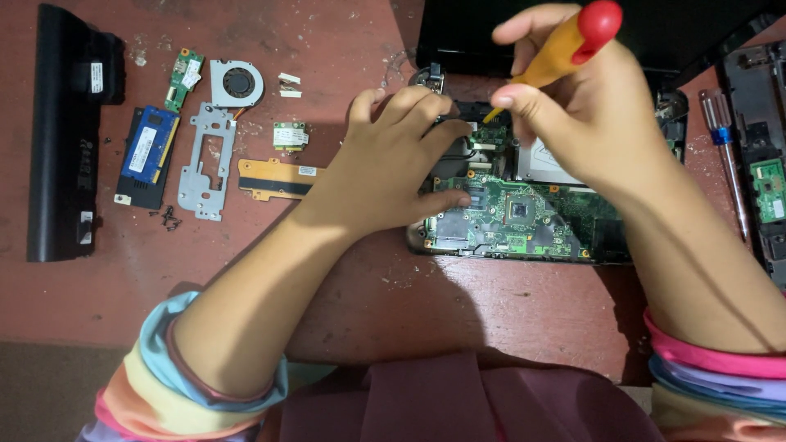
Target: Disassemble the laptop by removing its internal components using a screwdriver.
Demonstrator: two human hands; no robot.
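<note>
Two hands, right hand [589, 115] gripping screwdriver [565, 45]

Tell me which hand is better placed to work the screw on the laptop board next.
Probably the right hand: it grips the orange screwdriver, tip down at the board's top edge. The left hand lies flat on the board, holding no tool.

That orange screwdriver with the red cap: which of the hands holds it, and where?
The right hand grips the screwdriver around its orange handle, below the red cap. The left hand holds nothing; it rests on the opened laptop.
</note>
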